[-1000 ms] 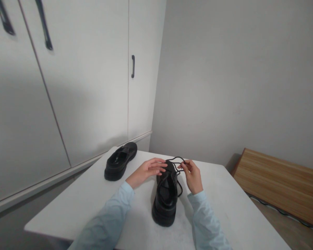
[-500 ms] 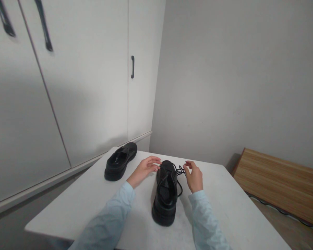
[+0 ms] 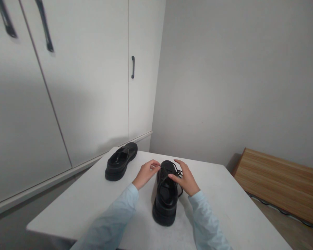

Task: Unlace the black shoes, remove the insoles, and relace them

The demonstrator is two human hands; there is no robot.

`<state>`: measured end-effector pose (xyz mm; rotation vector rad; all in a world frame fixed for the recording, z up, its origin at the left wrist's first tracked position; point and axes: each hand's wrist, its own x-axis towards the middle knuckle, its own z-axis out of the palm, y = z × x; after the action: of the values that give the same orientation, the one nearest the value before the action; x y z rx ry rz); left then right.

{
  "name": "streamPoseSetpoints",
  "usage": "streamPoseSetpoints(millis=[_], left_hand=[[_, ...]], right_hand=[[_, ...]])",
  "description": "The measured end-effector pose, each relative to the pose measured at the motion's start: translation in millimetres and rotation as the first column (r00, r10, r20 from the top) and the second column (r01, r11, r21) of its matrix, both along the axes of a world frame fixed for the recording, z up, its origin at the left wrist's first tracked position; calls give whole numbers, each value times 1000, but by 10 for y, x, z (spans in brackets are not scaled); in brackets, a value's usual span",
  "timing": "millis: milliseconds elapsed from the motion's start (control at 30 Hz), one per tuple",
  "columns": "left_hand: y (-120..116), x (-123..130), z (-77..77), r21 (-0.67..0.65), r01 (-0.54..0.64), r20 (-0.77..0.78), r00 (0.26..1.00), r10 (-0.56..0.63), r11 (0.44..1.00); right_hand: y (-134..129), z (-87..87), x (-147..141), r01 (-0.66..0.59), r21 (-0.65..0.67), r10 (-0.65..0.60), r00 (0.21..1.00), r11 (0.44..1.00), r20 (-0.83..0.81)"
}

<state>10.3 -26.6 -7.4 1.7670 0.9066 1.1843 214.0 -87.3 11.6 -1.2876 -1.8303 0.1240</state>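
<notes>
Right hand [image 3: 187,178], spread, has moved over the laced shoe [image 3: 163,210], left hand [image 3: 144,173], grip unclear, far shoe [image 3: 116,172] near cabinet [image 3: 101,86].

White table [image 3: 237,208] bore a load

The nearer black shoe [image 3: 164,208] stood sole down about midway across, pointing to the rear; the other black shoe [image 3: 114,173] stood likewise, farther back and to the left

I'm angling my left forearm [image 3: 109,218] toward 1 o'clock, that left hand [image 3: 145,174] bending its fingers [image 3: 153,162]; my right forearm [image 3: 207,220] is pointing toward 11, the right hand [image 3: 189,180] holding thumb [image 3: 174,178] and forefinger [image 3: 180,163] apart.
</notes>
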Motion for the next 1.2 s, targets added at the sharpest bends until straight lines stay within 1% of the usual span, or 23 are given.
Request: streamPoseSetpoints(millis=[100, 200, 300, 400, 533, 633, 767, 900, 1000, 1100, 1200], left_hand=[[-12, 10, 5, 14, -32, -27, 999, 33, 999], [-5, 31, -16, 25, -46, -55, 997, 47, 999], [10, 73, -75, 16, -39, -41, 998, 40, 999], [41, 123, -159, -31, -29, 6, 1000, 29, 999], [101, 164, -254, -80, -14, 50, 999, 18, 997], [129, 176, -280, -99, -11, 77, 997, 19, 995], [117, 180, -254, -147, -17, 120, 992, 35, 989], [71, 163, -182, -230, 4, 199, 979, 43, 973], [41, 137, -130, -266, 66, 318, 948, 23, 962], [34, 112, -99, -260, 125, 425, 905, -3, 957], [45, 92, -75, -247, 136, 492, 870, 3, 960]], right_hand=[[4, -41, -7, -34, -42, 36, 998, 999, 55], [4, -68, -17, -38, -94, 48, 993, 995, 108], [-12, -62, -36, -24, -163, 47, 989, 986, 139], [-33, -31, -51, -8, -222, 45, 986, 975, 162], [-46, -11, -55, -15, -214, 57, 980, 977, 191], [-42, -34, -49, 14, -180, 23, 978, 983, 205], [-38, -58, -39, 55, -158, -19, 975, 986, 222], [-42, -47, -35, 64, -133, -31, 971, 989, 236], [-45, -38, -36, 70, -123, -38, 969, 990, 245], [-48, -35, -38, 76, -118, -45, 968, 990, 245], [-50, -33, -36, 80, -111, -51, 968, 991, 248]])
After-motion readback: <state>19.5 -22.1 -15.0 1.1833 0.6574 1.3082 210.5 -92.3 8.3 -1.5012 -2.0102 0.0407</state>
